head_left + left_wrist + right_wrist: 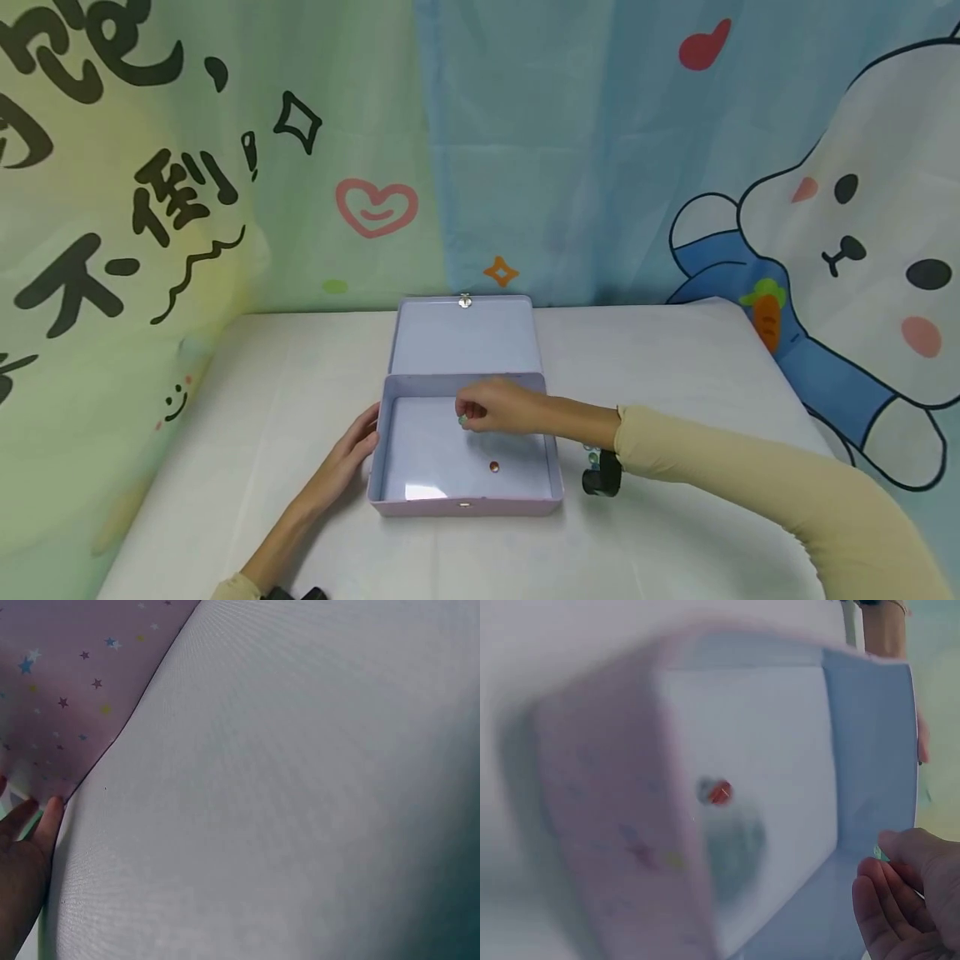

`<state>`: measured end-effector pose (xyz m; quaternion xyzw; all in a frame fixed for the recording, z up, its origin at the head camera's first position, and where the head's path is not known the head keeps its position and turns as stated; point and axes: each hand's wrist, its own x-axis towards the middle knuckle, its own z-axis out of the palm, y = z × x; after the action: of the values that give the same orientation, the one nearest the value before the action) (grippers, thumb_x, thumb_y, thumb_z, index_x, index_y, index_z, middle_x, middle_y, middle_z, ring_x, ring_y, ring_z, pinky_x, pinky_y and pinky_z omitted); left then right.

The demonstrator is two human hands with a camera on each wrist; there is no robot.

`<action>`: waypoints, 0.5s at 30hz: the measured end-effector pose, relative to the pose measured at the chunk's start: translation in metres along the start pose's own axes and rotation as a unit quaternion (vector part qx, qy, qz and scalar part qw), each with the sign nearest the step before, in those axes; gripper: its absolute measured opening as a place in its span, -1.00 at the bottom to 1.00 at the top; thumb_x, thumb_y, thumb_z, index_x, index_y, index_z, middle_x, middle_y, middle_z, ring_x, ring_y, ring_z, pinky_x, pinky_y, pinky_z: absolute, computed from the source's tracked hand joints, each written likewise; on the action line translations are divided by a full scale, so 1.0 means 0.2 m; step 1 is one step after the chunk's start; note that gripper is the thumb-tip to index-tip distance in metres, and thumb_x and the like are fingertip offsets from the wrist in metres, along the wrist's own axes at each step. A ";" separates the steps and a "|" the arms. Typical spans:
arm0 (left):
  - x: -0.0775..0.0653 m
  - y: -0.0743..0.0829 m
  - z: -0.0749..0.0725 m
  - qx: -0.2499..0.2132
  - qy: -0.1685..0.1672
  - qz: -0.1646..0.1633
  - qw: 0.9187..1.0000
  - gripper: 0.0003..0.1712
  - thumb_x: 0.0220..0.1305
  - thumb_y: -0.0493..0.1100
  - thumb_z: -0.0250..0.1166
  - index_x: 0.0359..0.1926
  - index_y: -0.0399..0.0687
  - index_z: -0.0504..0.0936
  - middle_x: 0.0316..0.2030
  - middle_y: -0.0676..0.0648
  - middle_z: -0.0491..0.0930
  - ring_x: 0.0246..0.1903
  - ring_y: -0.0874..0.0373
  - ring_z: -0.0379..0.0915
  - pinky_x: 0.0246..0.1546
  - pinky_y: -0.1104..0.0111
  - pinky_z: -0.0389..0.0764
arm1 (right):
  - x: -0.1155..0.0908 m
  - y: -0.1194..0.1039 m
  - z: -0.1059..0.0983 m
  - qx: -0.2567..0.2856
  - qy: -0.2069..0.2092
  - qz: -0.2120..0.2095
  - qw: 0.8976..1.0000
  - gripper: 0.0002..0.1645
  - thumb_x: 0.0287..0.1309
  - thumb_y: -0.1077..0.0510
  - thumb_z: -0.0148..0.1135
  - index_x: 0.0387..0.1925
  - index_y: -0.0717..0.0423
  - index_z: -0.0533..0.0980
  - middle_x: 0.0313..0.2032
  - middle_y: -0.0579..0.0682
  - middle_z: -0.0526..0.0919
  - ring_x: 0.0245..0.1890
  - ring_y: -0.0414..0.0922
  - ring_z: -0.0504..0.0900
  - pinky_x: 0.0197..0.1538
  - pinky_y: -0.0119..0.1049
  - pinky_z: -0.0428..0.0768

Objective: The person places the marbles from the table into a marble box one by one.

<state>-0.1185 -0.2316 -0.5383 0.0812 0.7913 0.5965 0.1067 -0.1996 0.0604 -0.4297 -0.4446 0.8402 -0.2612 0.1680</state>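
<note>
Got one open lilac box (416,507) on a white table (300,358). Counting two gems: one orange gem (494,467) on the box floor, one green gem (462,420) over it, pinched in the right hand (495,407). Also seeing the left hand (349,457), fingers loosely straight, touching the box's left side.

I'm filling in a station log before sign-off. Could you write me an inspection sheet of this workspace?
Surface: white table, a box standing on it.
Job's things: box open, lid tipped back; one orange-red piece on its floor; one small green piece held above.
Clutter: greenish pieces, partly hidden, and a black object near the right forearm; exact nature unclear.
Hands: left hand against the box's left side; right hand over the box, pinching the green piece.
Cables: nothing seen.
Surroundings: printed cloth backdrop with hearts, lettering, cartoon animal.
</note>
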 end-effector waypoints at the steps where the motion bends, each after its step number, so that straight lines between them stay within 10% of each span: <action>1: 0.00 0.00 0.00 0.000 -0.002 0.000 1.000 -0.39 0.51 -0.08 -0.12 0.51 0.00 0.04 0.46 -0.28 0.14 0.41 -0.26 0.11 0.36 -0.17 0.11 | 0.02 0.00 0.00 0.001 -0.002 -0.002 1.000 -0.95 0.17 0.24 0.29 -0.33 0.16 0.58 -0.41 -0.08 0.63 -0.38 -0.30 0.50 -0.27 -0.57 0.51; 15: 0.01 0.00 0.01 0.000 0.002 -0.012 1.000 -0.39 0.51 -0.05 -0.12 0.51 0.02 0.04 0.46 -0.27 0.13 0.42 -0.25 0.10 0.38 -0.21 0.06 | 0.29 0.05 0.12 -0.031 -0.061 0.001 0.998 -0.94 0.18 0.23 0.29 -0.34 0.16 0.56 -0.41 -0.04 0.64 -0.40 -0.31 0.47 -0.30 -0.58 0.45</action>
<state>-0.1193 -0.2306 -0.5391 0.0710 0.7926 0.5951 0.1122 -0.2251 0.0104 -0.4570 -0.4637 0.8366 -0.2072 0.2055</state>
